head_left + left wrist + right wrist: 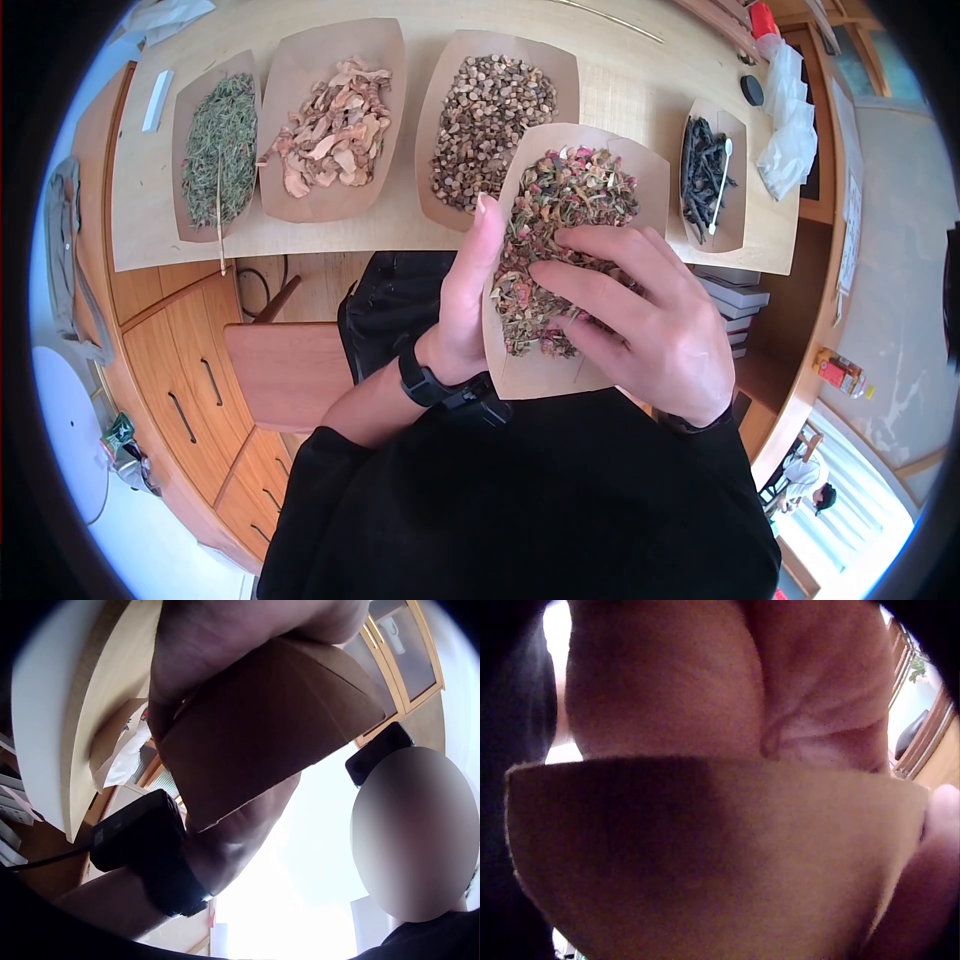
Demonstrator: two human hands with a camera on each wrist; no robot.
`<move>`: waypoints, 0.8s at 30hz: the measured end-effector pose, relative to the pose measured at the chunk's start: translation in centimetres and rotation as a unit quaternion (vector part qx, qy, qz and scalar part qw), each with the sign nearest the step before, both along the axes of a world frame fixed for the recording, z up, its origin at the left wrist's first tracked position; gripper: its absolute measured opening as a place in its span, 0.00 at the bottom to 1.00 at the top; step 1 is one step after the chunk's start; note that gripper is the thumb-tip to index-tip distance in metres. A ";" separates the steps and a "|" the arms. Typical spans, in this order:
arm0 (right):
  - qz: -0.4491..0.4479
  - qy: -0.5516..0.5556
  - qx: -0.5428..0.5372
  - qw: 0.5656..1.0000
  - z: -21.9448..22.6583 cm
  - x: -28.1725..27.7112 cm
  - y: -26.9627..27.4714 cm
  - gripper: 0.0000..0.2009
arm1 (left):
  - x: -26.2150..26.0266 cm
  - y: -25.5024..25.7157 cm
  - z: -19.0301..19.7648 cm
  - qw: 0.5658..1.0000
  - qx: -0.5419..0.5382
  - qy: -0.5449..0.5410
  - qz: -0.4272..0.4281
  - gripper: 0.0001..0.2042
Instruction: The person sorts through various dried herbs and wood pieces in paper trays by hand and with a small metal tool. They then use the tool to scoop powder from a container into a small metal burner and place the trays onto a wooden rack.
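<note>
A brown paper tray [550, 378] of dried petals and herbs [585, 185] is held up in front of the body, overlapping the table's front edge in the head view. My left hand [465, 300] holds it from below and at the side, thumb upright along its wall; the other left fingers are hidden beneath it in the head view. The left wrist view shows the underside of the tray [270, 720] against that hand. Spread, slightly bent fingers of my right hand [660, 325] reach into the petals, their tips partly buried. In the right wrist view the tray wall [705, 855] hides these fingers.
On the table [340, 235] stand trays of green herb [220, 140], pale dried slices [335, 130], small brown pieces [490, 115] and dark strips [703, 165] with a white stick. A plastic bag [788, 130] lies at the right. A wooden seat [285, 375] is below.
</note>
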State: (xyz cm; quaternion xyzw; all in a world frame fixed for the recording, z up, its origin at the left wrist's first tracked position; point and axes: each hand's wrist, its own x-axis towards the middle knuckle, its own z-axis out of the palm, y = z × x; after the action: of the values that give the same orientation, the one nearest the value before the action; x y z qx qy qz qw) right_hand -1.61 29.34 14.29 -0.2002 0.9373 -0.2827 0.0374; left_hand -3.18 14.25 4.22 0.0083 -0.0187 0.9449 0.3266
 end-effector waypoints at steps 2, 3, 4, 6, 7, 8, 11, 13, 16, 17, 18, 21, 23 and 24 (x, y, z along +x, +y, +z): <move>-0.008 0.004 -0.014 1.000 0.0 0.2 0.2 0.22 | 0.0 -0.1 0.0 1.000 0.005 -0.002 -0.006 0.36; -0.016 0.009 -0.028 0.999 0.0 0.2 0.2 0.21 | 0.1 -0.1 0.0 1.000 0.009 -0.004 -0.012 0.37; -0.016 0.009 -0.028 0.999 0.1 0.2 0.2 0.21 | 0.1 0.0 0.0 1.000 0.009 -0.004 -0.012 0.37; -0.053 0.049 -0.040 0.997 0.4 -0.1 0.1 0.17 | 0.2 0.0 -0.1 0.999 0.023 -0.016 -0.015 0.37; -0.052 0.049 -0.040 0.997 0.6 -0.1 0.0 0.17 | 0.2 0.1 -0.1 0.999 0.024 -0.016 -0.015 0.37; -0.080 0.053 -0.054 0.994 0.8 -0.2 -0.1 0.17 | 0.2 0.1 -0.1 0.999 0.032 -0.015 -0.017 0.38; -0.090 0.078 -0.068 0.991 0.9 -0.3 0.3 0.17 | 0.0 0.0 1.0 0.999 -0.042 -0.019 -0.028 0.41; -0.106 0.085 -0.079 0.988 1.1 -0.2 0.5 0.19 | -0.1 0.1 1.3 0.991 -0.124 -0.023 -0.038 0.43; -0.112 0.083 -0.096 0.986 0.9 0.2 0.8 0.18 | 0.0 0.2 1.2 0.994 -0.094 -0.033 -0.040 0.44; -0.120 0.085 -0.109 0.983 0.9 0.2 0.8 0.16 | 0.1 0.3 1.1 0.995 -0.085 -0.041 -0.035 0.44; -0.121 0.085 -0.108 0.983 0.9 0.2 0.8 0.16 | 0.1 0.3 1.0 0.995 -0.075 -0.050 -0.031 0.45; -0.124 0.092 -0.106 0.982 0.8 0.2 0.9 0.14 | 0.0 0.3 0.9 0.998 -0.044 -0.026 -0.021 0.40; -0.120 0.086 -0.135 0.980 0.6 0.1 1.0 0.11 | 0.1 0.3 0.6 0.999 -0.020 -0.030 -0.022 0.40; -0.120 0.086 -0.135 0.980 0.8 0.1 0.9 0.11 | 0.1 0.3 0.5 0.999 0.004 -0.034 -0.023 0.40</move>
State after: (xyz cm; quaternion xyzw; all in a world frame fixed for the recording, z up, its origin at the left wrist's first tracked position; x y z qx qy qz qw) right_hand -1.53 30.29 15.11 -0.1131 0.9074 -0.3909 -0.1049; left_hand -3.08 14.56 4.70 -0.0234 -0.0336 0.9368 0.3475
